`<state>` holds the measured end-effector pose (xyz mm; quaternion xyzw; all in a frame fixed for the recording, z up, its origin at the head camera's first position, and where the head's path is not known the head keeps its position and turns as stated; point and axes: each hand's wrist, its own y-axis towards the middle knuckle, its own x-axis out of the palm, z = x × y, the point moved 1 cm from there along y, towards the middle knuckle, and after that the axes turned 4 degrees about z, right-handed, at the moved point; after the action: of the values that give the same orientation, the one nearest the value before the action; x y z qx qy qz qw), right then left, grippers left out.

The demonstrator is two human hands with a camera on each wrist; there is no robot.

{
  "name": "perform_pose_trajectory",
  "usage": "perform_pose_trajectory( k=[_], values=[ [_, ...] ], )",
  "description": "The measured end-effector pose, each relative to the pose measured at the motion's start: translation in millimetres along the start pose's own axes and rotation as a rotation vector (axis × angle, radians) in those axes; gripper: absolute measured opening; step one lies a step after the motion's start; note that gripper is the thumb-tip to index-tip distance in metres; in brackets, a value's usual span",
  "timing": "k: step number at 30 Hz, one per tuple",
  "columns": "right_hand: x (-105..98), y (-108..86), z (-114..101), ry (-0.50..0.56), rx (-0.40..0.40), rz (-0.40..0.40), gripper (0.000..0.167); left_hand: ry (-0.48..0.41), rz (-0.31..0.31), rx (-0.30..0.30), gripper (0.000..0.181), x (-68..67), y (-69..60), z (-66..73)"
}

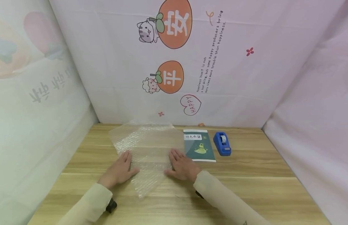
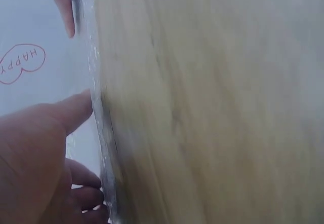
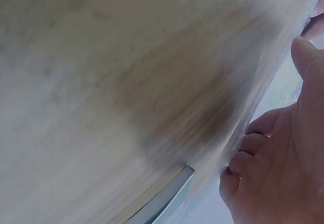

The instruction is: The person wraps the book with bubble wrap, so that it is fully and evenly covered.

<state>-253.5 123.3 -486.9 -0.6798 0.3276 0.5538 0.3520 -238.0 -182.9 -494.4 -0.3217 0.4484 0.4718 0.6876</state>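
Pressed clear bubble-wrap sheet (image 1: 151, 140) onto pale wooden table (image 1: 247, 187) with left hand (image 1: 119, 170) and right hand (image 1: 183, 166), fingers outstretched. Saw dark-green rectangular booklet (image 1: 203, 151) partly beneath, blue tape dispenser (image 1: 225, 150) beyond. Read "HAPPY" on white backdrop (image 1: 233, 93).

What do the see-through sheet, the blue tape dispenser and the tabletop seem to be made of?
See-through sheet: probably clear plastic bubble wrap, from its shiny, dimpled surface.
Blue tape dispenser: likely moulded plastic, given its even colour and smooth look.
Tabletop: smooth wood or printed laminate; streaky grain shows, but I can't tell which.
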Motion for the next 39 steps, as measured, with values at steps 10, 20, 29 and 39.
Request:
perform_pose_trajectory(
  k=[10, 20, 29, 39],
  values=[
    [5, 0.7, -6, 0.0, 0.0, -0.009, 0.092, 0.052, 0.0, -0.063, 0.09, 9.7, 4.4, 6.9],
    [4, 2.9, -13, -0.014, 0.015, -0.019, 0.093, 0.062, -0.001, -0.097, 0.089, 12.8, 8.7, 11.6],
    [3, 8.4, -13, -0.037, 0.023, -0.01, 0.093, 0.077, 0.009, -0.099, 0.088, 11.0, 16.7, 14.6],
    [4, 18.3, -10, -0.043, 0.028, -0.009, 0.093, 0.059, -0.009, -0.106, 0.089, 6.3, 23.2, 12.3]
  ],
)
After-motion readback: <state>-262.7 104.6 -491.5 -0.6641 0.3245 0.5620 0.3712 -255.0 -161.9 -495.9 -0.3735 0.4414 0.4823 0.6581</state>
